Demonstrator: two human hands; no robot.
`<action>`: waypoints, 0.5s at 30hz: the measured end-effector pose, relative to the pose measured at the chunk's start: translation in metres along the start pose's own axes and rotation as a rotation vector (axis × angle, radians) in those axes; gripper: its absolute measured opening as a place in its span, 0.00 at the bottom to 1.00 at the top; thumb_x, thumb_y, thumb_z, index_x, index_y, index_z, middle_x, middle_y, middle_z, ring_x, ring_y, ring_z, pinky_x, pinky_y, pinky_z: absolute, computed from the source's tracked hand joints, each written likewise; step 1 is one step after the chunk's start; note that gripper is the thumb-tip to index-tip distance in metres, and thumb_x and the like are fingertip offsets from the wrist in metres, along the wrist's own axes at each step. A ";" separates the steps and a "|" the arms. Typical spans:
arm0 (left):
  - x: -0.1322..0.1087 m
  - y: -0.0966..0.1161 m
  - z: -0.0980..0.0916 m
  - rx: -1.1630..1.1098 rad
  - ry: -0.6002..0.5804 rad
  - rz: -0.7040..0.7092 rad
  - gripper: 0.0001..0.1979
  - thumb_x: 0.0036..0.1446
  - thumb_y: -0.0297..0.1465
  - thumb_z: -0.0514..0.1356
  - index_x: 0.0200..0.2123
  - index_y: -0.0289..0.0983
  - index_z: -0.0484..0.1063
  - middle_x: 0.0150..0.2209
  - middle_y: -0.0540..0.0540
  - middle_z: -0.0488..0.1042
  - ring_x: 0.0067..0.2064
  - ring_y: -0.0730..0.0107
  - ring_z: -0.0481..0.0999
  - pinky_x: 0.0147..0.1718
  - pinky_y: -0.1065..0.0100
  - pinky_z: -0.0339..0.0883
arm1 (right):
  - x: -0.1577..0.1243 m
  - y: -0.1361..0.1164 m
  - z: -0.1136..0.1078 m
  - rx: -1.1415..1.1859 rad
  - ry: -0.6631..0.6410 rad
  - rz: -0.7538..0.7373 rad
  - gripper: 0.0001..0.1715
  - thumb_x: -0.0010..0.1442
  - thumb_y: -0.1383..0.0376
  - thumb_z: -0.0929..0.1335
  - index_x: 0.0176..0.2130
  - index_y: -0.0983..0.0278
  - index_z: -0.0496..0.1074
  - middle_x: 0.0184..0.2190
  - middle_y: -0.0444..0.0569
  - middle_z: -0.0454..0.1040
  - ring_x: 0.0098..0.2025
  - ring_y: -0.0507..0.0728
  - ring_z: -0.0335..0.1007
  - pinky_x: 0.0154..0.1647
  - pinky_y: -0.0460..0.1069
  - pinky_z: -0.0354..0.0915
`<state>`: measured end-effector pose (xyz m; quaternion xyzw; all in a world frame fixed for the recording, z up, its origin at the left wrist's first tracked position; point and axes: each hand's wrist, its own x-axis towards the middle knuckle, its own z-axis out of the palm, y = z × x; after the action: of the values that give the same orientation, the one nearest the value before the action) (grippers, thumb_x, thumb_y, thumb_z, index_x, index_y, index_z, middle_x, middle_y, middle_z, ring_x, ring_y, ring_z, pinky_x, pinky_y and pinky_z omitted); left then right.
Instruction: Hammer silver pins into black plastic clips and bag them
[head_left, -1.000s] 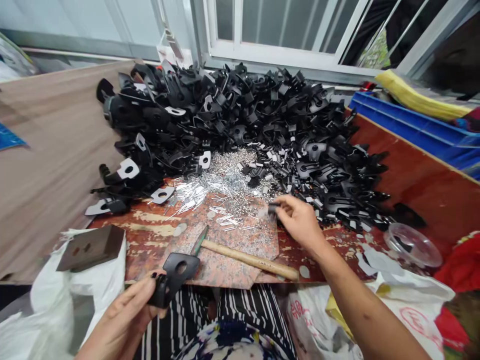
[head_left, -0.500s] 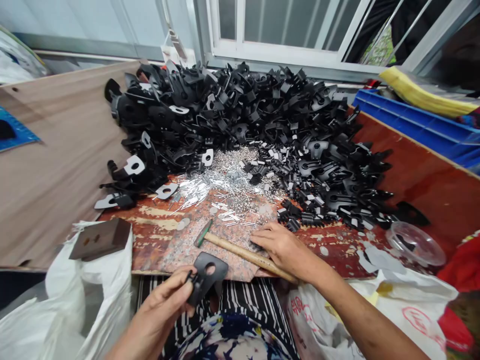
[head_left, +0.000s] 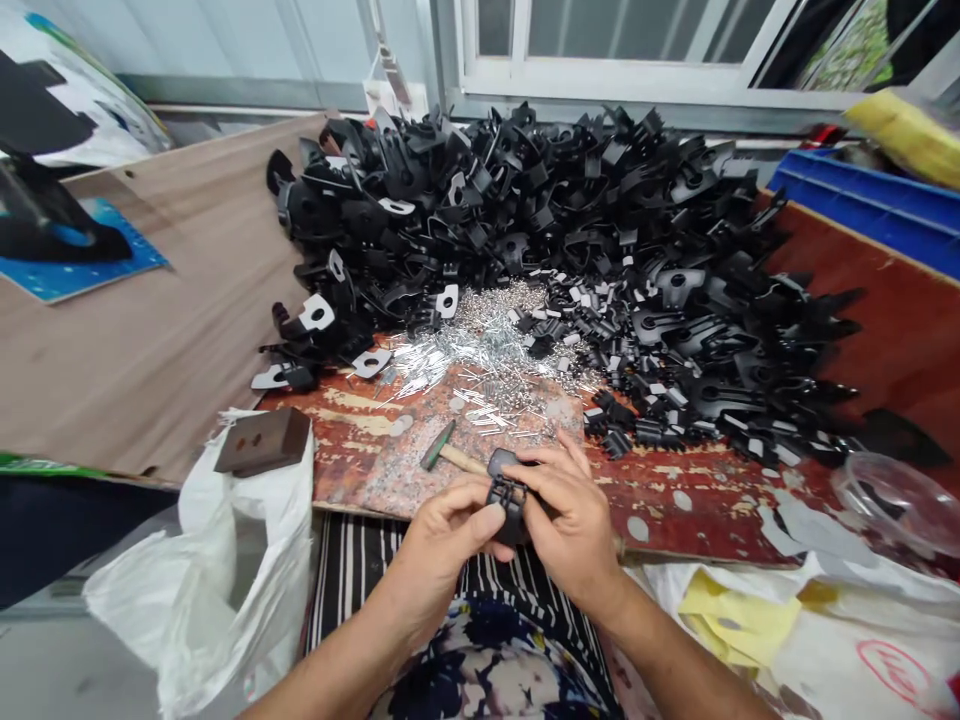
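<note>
Just over the front edge of the worktable (head_left: 345, 470), my left hand (head_left: 454, 525) is closed on a black plastic part (head_left: 511, 510). My right hand (head_left: 566, 510) grips the same part from the other side, its fingers over the top. Behind both hands lies a hammer (head_left: 442, 450) with a green head; the hands hide most of its wooden handle. Loose silver pins (head_left: 420, 365) and small black pieces (head_left: 615, 420) are spread farther back. A large heap of black plastic parts (head_left: 510, 200) stands behind them.
A brown block (head_left: 262, 440) rests on a white sack (head_left: 277, 560) at the left. On the right are a clear plastic bowl (head_left: 892, 500), a white bag (head_left: 840, 640) and a blue crate (head_left: 862, 210). A blue card (head_left: 135, 250) lies on the left board.
The black part has come up and right in my left hand. My right hand has left the table beside the hammer handle and taken hold of the part. The view has shifted left.
</note>
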<state>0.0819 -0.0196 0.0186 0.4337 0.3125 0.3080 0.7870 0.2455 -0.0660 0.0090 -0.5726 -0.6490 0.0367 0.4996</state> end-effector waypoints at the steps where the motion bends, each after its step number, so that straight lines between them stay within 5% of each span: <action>1: 0.001 -0.001 0.000 -0.005 -0.005 0.013 0.10 0.55 0.38 0.70 0.33 0.37 0.83 0.42 0.43 0.69 0.39 0.67 0.71 0.31 0.71 0.76 | -0.001 -0.002 0.002 -0.018 0.010 -0.015 0.19 0.62 0.75 0.67 0.47 0.55 0.77 0.40 0.42 0.82 0.48 0.57 0.75 0.68 0.67 0.50; 6: 0.000 -0.003 -0.007 0.011 0.011 0.049 0.10 0.55 0.38 0.70 0.31 0.37 0.82 0.41 0.44 0.68 0.37 0.69 0.70 0.29 0.73 0.75 | -0.008 -0.008 0.008 -0.047 -0.033 -0.096 0.26 0.63 0.77 0.62 0.55 0.57 0.72 0.42 0.46 0.81 0.50 0.58 0.74 0.69 0.69 0.47; 11: 0.001 -0.005 -0.020 0.141 0.040 0.096 0.11 0.53 0.40 0.71 0.32 0.37 0.83 0.51 0.41 0.65 0.47 0.58 0.72 0.30 0.71 0.77 | -0.019 -0.020 0.009 0.118 -0.188 0.059 0.28 0.66 0.74 0.61 0.61 0.55 0.68 0.45 0.46 0.79 0.49 0.57 0.73 0.68 0.65 0.52; 15: 0.001 -0.002 -0.028 0.231 0.031 0.060 0.14 0.54 0.42 0.69 0.29 0.36 0.81 0.62 0.39 0.63 0.43 0.61 0.74 0.29 0.69 0.75 | -0.004 -0.012 -0.008 0.264 -0.448 0.129 0.26 0.67 0.69 0.64 0.61 0.54 0.69 0.47 0.46 0.79 0.50 0.57 0.74 0.64 0.62 0.60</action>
<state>0.0617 -0.0065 0.0051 0.5259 0.3450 0.3000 0.7173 0.2421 -0.0774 0.0180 -0.5203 -0.6952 0.2784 0.4106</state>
